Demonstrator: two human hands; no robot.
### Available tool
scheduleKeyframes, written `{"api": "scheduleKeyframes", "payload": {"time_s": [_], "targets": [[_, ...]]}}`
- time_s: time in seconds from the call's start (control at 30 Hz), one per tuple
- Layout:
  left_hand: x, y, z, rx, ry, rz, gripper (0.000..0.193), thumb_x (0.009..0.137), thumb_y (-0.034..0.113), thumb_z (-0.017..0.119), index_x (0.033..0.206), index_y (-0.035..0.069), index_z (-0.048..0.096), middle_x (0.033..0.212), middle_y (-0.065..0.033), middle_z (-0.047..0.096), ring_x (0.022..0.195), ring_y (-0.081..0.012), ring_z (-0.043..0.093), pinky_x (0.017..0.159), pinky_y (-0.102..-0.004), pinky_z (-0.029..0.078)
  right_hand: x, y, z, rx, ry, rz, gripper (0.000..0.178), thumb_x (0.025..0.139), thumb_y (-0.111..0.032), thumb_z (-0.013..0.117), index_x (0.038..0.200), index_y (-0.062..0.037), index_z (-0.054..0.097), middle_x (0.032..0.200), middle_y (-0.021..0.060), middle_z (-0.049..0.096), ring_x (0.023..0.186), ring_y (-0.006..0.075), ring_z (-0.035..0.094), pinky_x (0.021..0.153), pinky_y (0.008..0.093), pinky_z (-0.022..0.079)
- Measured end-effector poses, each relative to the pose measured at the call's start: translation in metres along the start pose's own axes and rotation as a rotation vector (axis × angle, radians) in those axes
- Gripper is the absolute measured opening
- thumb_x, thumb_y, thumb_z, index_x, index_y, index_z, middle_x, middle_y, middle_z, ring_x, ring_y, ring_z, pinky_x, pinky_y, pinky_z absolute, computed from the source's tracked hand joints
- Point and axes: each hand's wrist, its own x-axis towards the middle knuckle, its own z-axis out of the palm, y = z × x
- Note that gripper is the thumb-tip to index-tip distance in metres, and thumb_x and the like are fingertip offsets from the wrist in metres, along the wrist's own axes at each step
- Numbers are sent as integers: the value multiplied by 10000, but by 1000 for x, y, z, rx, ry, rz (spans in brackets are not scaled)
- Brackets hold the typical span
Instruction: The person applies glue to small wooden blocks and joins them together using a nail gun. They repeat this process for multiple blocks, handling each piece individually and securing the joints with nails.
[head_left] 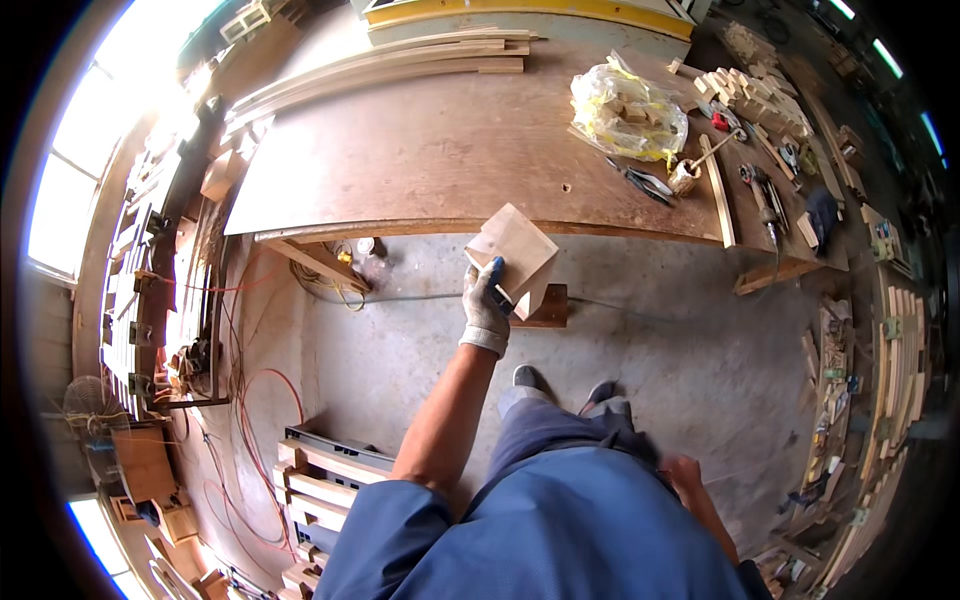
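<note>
In front of me, by the near edge of the workbench [420, 150], my left hand [487, 305] wears a grey work glove with dark and blue fingertips. Its fingers are closed around a pale, angular wooden piece [515, 250] with flat faces. Whether this is one block or several boards held together, I cannot tell. Down at my right side hangs my right hand [684, 474], bare and slightly blurred, close to my hip. Its fingers are mostly hidden, and nothing shows in it.
Long wooden strips [400, 72] lie along the bench's far left. A clear plastic bag [630, 108], pliers [645, 182], a small pot with a stick [686, 178] and stacked wood blocks [755, 97] occupy its right side. A red hose [262, 375] loops across the floor at left.
</note>
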Motion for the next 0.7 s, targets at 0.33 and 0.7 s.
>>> {"api": "scheduleKeyframes", "payload": {"time_s": [0.33,0.7], "targets": [[14,-83,-14,-124,368,52,375,972,399,724,1292,259,586,1224,13,644,1087,-221,670,850,-438,597,130,-160,-8,-662,-107,-31,269,973,-278,690,871,-30,712,825,117,731,701,225,714,590,377,558],[37,-117,33,-187,476,128,459,954,423,734,1338,204,610,1316,-23,646,1179,-254,650,921,-469,569,259,-377,-16,-437,-351,-310,260,1010,-278,718,1072,-25,719,894,73,745,785,157,736,657,283,586]]}}
